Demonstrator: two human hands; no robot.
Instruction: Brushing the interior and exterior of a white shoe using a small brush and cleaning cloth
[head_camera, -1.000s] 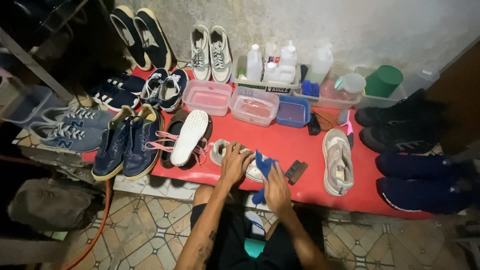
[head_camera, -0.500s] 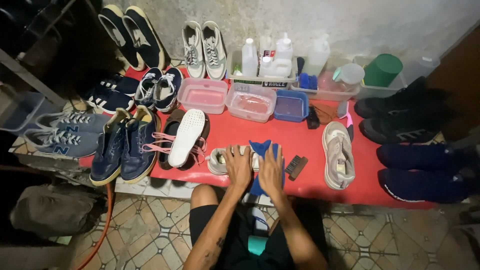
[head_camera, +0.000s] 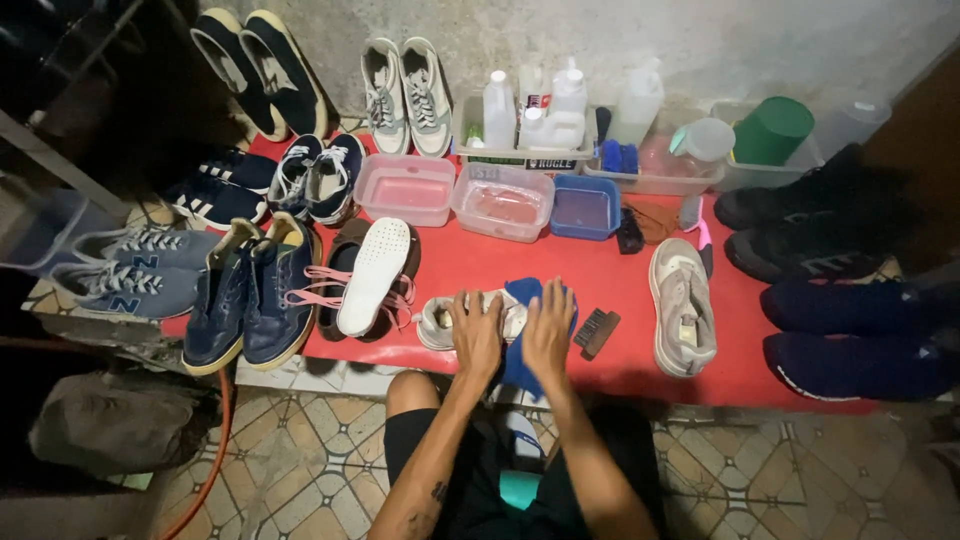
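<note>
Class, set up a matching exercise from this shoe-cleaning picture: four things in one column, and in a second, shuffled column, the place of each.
Things:
1. blue cloth
2. brush
3. green cup
4. blue tub

Places:
A. upside down at the back right, by the wall
B. under the right hand
C. right of the two clear tubs
D. on the red mat, just right of the hands

Pairs: 1-B, 2-D, 3-A, 4-C

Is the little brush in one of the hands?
No, the small brush lies on the red mat beside the right hand, which presses a blue cloth.
</note>
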